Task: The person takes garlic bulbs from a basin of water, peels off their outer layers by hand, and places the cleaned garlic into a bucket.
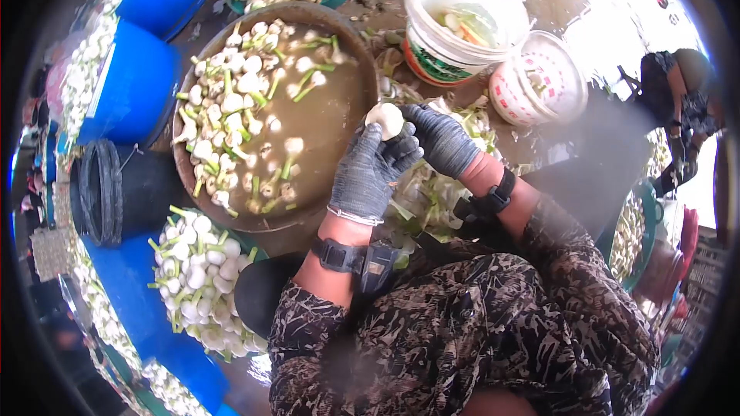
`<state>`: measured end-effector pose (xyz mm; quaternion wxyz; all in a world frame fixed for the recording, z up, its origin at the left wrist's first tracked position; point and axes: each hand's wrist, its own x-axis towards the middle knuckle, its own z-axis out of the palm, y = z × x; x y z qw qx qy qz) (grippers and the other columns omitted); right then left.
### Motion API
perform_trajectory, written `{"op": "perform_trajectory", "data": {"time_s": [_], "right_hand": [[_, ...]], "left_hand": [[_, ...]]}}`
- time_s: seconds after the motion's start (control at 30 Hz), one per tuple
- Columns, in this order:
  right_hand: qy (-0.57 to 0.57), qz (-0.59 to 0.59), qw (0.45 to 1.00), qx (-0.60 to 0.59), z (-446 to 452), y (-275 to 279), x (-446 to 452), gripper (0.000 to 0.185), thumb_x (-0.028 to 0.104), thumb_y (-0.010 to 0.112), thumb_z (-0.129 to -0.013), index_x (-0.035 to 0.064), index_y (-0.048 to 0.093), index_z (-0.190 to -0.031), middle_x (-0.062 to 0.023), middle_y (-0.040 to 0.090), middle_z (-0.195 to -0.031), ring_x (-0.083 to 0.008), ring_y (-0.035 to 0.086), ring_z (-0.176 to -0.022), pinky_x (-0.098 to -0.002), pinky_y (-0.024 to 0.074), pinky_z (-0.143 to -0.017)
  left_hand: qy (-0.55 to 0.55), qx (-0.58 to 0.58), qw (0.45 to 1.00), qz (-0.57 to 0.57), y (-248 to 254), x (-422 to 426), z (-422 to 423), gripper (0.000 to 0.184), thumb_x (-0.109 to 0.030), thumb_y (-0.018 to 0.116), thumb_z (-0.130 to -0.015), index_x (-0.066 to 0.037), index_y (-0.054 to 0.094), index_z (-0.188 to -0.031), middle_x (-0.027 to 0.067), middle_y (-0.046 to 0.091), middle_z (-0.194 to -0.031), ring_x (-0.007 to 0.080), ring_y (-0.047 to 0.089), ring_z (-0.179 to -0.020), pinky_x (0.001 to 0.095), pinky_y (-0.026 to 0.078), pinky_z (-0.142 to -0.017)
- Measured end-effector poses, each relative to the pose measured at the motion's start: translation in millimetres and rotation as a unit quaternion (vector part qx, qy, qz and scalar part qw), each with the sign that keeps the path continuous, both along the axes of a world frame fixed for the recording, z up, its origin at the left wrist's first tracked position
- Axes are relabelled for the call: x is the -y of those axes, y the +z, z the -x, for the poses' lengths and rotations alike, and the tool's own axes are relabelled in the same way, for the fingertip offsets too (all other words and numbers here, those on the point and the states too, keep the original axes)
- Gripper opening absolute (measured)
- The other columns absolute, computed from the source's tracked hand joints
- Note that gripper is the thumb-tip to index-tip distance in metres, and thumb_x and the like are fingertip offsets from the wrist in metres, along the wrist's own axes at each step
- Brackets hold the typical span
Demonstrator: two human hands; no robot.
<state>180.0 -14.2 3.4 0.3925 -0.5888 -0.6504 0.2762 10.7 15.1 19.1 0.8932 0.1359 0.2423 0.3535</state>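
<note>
One garlic bulb is pinched in the left hand. The right hand is half-curled against its edge — grip unclear.

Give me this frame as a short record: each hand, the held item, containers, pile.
left hand: gloved, fingers around a white garlic bulb
right hand: gloved, fingers beside the bulb; grip unclear
basin: round, ahead of the left hand; stemmed bulbs in murky water
white bucket: upright, beyond the right hand
red-printed bucket: beside the white bucket
garlic pile: left of the left forearm
</note>
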Motion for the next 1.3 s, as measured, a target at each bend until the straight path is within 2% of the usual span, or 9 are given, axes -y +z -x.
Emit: {"op": "perform_trajectory", "data": {"time_s": [0.13,0.5,0.6,0.67,0.73,0.8,0.93,1.03,1.3], "right_hand": [[-0.151,-0.068,0.985,0.040,-21.0,26.2,21.0,0.022,0.008,0.063,-0.084,0.0041,0.063,-0.105,-0.0156,0.065,-0.090,-0.0316,0.064,-0.079,-0.0380,0.0522,-0.072],[-0.179,-0.054,0.978,0.089,-16.0,43.0,31.4,0.012,0.017,0.065,-0.079,0.0054,0.064,-0.079,-0.0175,0.063,-0.077,-0.0380,0.061,-0.073,-0.0453,0.0497,-0.066],[-0.171,-0.029,0.984,0.050,-20.3,36.3,27.4,0.013,0.017,0.064,-0.079,0.0041,0.063,-0.078,-0.0187,0.062,-0.072,-0.0375,0.060,-0.068,-0.0436,0.0494,-0.066],[-0.167,0.090,0.964,-0.185,-26.8,20.7,21.5,0.016,0.018,0.062,-0.082,0.0025,0.061,-0.077,-0.0191,0.062,-0.071,-0.0342,0.059,-0.065,-0.0414,0.0488,-0.066],[-0.244,0.101,0.964,-0.040,-44.8,18.3,15.9,0.019,0.020,0.062,-0.084,0.0014,0.061,-0.080,-0.0206,0.063,-0.075,-0.0325,0.061,-0.067,-0.0410,0.0486,-0.066],[-0.273,0.079,0.952,0.111,-58.9,11.8,11.4,0.018,0.019,0.062,-0.085,0.0016,0.061,-0.081,-0.0208,0.064,-0.077,-0.0352,0.063,-0.071,-0.0420,0.0490,-0.067],[-0.172,-0.166,0.971,-0.016,-26.1,40.6,25.7,0.012,0.016,0.063,-0.085,0.0050,0.066,-0.090,-0.0172,0.067,-0.082,-0.0371,0.063,-0.076,-0.0408,0.0513,-0.068],[-0.076,-0.059,0.995,0.015,-10.8,53.9,36.6,0.014,0.020,0.067,-0.082,0.0084,0.067,-0.090,-0.0145,0.067,-0.080,-0.0339,0.065,-0.075,-0.0410,0.0518,-0.067],[-0.117,-0.047,0.987,0.101,-2.1,49.1,38.3,0.014,0.020,0.067,-0.078,0.0075,0.061,-0.077,-0.0162,0.064,-0.073,-0.0380,0.061,-0.068,-0.0450,0.0492,-0.060]], "left_hand": [[0.039,-0.083,0.991,-0.093,7.2,16.6,-22.5,0.038,-0.013,0.054,-0.096,-0.005,0.045,-0.132,0.0165,0.057,-0.119,0.0282,0.063,-0.102,0.0430,0.054,-0.093],[0.031,-0.345,0.855,-0.385,-4.4,19.5,-30.0,0.043,-0.008,0.059,-0.092,-0.001,0.045,-0.132,0.0123,0.056,-0.119,0.0208,0.057,-0.105,0.0356,0.052,-0.091],[0.021,-0.176,0.957,-0.229,5.5,21.3,-25.9,0.042,-0.010,0.058,-0.092,-0.002,0.045,-0.132,0.0120,0.058,-0.116,0.0232,0.058,-0.104,0.0402,0.053,-0.090],[0.008,-0.139,0.964,-0.228,7.0,19.1,-18.5,0.041,-0.016,0.055,-0.094,-0.004,0.045,-0.132,0.0134,0.060,-0.111,0.0254,0.062,-0.096,0.0433,0.054,-0.087],[-0.047,0.027,0.990,-0.129,9.6,15.9,-9.6,0.041,-0.023,0.053,-0.096,-0.006,0.046,-0.132,0.0143,0.062,-0.103,0.0246,0.065,-0.085,0.0435,0.055,-0.085],[-0.031,0.002,0.995,-0.100,10.3,13.3,-5.1,0.038,-0.024,0.052,-0.096,-0.008,0.048,-0.130,0.0151,0.063,-0.095,0.0236,0.064,-0.075,0.0441,0.057,-0.080],[-0.060,0.030,0.995,-0.076,-2.3,7.9,1.5,0.040,-0.026,0.042,-0.101,-0.017,0.043,-0.140,0.0141,0.064,-0.092,0.0231,0.064,-0.069,0.0472,0.056,-0.079],[-0.082,0.038,0.995,-0.044,4.6,9.7,-3.0,0.041,-0.029,0.044,-0.100,-0.017,0.043,-0.140,0.0116,0.063,-0.092,0.0216,0.063,-0.070,0.0476,0.056,-0.079],[-0.099,-0.293,0.888,-0.340,7.7,10.9,-2.6,0.061,-0.033,0.063,-0.089,-0.006,0.041,-0.139,0.0077,0.056,-0.117,0.0144,0.056,-0.096,0.0265,0.050,-0.083]]}}
